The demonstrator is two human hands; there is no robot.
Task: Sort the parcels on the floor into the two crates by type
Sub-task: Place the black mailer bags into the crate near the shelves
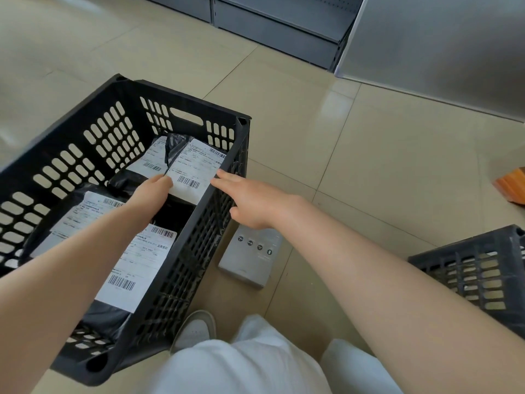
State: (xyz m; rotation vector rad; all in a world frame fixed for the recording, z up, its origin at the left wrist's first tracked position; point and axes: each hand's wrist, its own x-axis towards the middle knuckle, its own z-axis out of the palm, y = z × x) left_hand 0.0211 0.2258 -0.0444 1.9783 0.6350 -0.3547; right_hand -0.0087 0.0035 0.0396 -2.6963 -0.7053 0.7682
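**Left hand on a parcel inside the black crate**

A person stands over a black crate (pixel 125 155) that sits on the tiled floor (pixel 355 166). Inside the crate lie several black plastic parcels with white labels. The left hand (pixel 150 194) reaches into the crate and holds the edge of the far parcel (pixel 196 166), with the thumb on top of its white label; the other fingers are hidden under the parcel. A second parcel (pixel 133 268) lies nearer to the person, partly under the left forearm, and a third one (pixel 85 211) lies beside it toward the left wall of the crate.

The right hand (pixel 250 200) is above the right rim of the crate, with straight fingers that point forward, and it holds nothing. I cannot tell if the fingertips touch the rim.

On the floor, just beside the right wall of the crate, lies a flat grey box (pixel 250 260) with four small round marks on its top. A second dark crate (pixel 477 274) stands well apart at the right edge. An orange thing (pixel 511 186) shows partly at the far right. Grey metal shelves (pixel 284 21) stand at the back. The person wears light trousers and a white shoe (pixel 196 328).
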